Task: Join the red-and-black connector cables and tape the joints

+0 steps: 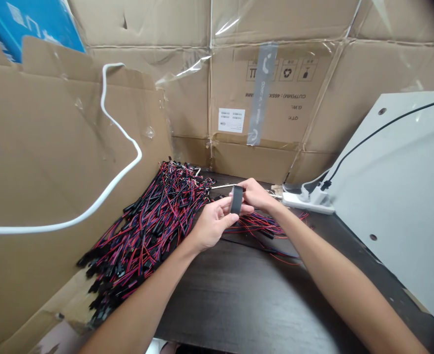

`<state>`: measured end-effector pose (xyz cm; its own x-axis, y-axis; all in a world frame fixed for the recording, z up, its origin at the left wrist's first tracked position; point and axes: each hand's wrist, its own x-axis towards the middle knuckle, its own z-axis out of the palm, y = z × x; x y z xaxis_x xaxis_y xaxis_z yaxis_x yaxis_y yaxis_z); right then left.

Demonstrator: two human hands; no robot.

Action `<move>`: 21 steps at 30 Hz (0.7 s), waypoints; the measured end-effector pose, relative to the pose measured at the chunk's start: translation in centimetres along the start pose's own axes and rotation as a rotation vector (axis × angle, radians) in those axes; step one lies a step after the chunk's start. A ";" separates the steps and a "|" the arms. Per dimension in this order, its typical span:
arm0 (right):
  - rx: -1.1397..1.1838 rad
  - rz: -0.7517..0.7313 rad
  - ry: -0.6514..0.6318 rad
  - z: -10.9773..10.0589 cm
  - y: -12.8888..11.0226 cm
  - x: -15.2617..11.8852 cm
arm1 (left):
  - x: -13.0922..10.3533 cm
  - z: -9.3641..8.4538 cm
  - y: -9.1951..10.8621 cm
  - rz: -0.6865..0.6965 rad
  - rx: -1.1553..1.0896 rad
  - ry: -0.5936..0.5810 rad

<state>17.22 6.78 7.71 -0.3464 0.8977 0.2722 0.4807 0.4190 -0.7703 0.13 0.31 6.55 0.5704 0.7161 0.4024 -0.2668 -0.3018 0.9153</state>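
A roll of black tape [236,200] is upright between the thumb and fingers of my left hand [217,220], near the middle of the view. Just behind the roll, my right hand [254,193] has its fingers bent close to the tape; its fingertips are partly hidden, and whatever they pinch is too small to make out. Under and right of the hands lies a loose bunch of red and dark wires [263,225] on the dark table [217,295]. To the left rises a large heap of red, blue and black wires with black connectors [154,221].
A white power strip [307,201] with plugs sits behind my right forearm, beside a white panel [401,196]. Cardboard walls [187,93] close off the back and left. A thick white cable [109,189] hangs across the left.
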 end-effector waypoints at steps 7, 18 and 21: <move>0.054 0.008 -0.001 -0.1 0.0 0.1 | 0.1 -0.2 0.1 0.035 0.008 -0.036; 0.120 0.107 0.087 1.0 1.0 0.4 | 0.5 -1.0 -0.7 -0.017 -0.009 0.043; 0.103 0.141 0.157 1.2 1.1 0.5 | 0.8 -1.2 -0.8 -0.032 -0.029 0.113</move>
<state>16.60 7.56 6.36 -0.1484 0.9600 0.2373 0.4280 0.2787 -0.8597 -0.15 1.87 6.07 0.4878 0.7920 0.3671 -0.2733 -0.2608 0.9259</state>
